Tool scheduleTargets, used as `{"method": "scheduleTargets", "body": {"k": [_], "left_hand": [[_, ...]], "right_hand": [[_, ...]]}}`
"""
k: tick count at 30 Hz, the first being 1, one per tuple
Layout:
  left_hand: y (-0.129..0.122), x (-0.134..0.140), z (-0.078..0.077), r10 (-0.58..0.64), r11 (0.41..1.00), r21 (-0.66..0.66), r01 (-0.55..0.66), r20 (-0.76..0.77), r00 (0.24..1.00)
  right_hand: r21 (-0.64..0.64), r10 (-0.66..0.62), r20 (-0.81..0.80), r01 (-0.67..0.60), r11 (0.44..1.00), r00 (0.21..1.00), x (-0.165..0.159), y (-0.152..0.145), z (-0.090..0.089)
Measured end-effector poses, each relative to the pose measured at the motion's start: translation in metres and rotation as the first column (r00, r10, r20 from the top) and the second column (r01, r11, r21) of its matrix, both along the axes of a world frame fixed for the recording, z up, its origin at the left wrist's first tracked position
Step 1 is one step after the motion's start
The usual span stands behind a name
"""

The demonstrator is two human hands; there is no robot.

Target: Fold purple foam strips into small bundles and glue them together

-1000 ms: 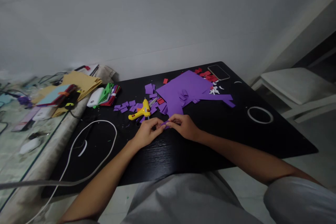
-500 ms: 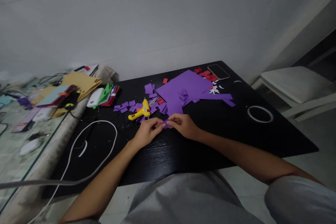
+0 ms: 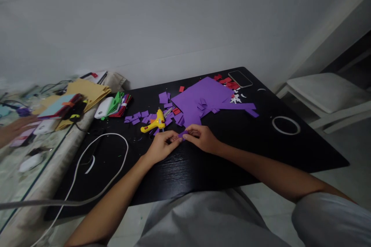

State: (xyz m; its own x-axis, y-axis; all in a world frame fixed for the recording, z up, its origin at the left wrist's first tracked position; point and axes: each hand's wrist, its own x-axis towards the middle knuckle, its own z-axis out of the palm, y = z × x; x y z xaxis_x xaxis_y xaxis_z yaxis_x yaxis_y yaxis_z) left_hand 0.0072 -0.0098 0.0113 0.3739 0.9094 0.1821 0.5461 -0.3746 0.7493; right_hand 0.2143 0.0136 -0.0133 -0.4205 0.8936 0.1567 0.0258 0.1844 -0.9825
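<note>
Between my two hands is a small purple foam-like piece (image 3: pixel 183 134), pinched from both sides just above the black table. My left hand (image 3: pixel 162 146) grips its left end with thumb and fingers. The right end is in the closed fingertips of my right hand (image 3: pixel 203 139). Just beyond my left hand lies a yellow glue gun (image 3: pixel 156 121) on scattered purple cut pieces (image 3: pixel 138 116). A large purple sheet (image 3: pixel 204 94) with an uneven outline spreads out beyond my right hand, with small purple scraps on top.
The black table (image 3: pixel 232 158) carries red scraps (image 3: pixel 230 82), a phone (image 3: pixel 240 78) and a white ring (image 3: pixel 286 125). A white cable (image 3: pixel 126 150) loops at left. Another person's hand (image 3: pixel 21 125) reaches over the glass table beside folded sheets. A white chair (image 3: pixel 330 88) stands right.
Another person's hand has come into view at the far left. My hands have barely moved and still hold the purple piece. The whole view has shifted slightly.
</note>
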Motion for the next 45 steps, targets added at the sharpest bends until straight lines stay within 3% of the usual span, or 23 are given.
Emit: {"method": "scheduleTargets", "body": {"k": [5,15,23,31,45], "left_hand": [[0.0,-0.001,0.001,-0.026,0.999,0.029,0.027,-0.013,1.0],[0.001,0.0,0.002,-0.05,0.994,0.092,0.054,-0.046,0.998],[0.001,-0.003,0.006,-0.119,0.979,0.155,0.135,-0.107,0.987],[0.0,-0.002,0.01,-0.119,0.977,0.164,0.137,-0.115,0.986],[0.001,-0.003,0.005,-0.126,0.977,0.156,0.147,-0.138,0.982]], "right_hand": [[0.02,0.011,0.106,-0.013,1.0,0.994,0.001,0.0,-0.001],[0.081,-0.011,0.131,0.0,0.997,0.991,0.002,-0.002,0.007],[0.028,0.017,0.103,-0.02,0.999,0.995,0.001,0.0,0.006],[-0.027,0.008,0.041,-0.007,1.0,0.999,0.0,0.0,0.003],[0.058,-0.026,0.06,0.022,0.998,0.998,0.001,0.002,0.002]]}}
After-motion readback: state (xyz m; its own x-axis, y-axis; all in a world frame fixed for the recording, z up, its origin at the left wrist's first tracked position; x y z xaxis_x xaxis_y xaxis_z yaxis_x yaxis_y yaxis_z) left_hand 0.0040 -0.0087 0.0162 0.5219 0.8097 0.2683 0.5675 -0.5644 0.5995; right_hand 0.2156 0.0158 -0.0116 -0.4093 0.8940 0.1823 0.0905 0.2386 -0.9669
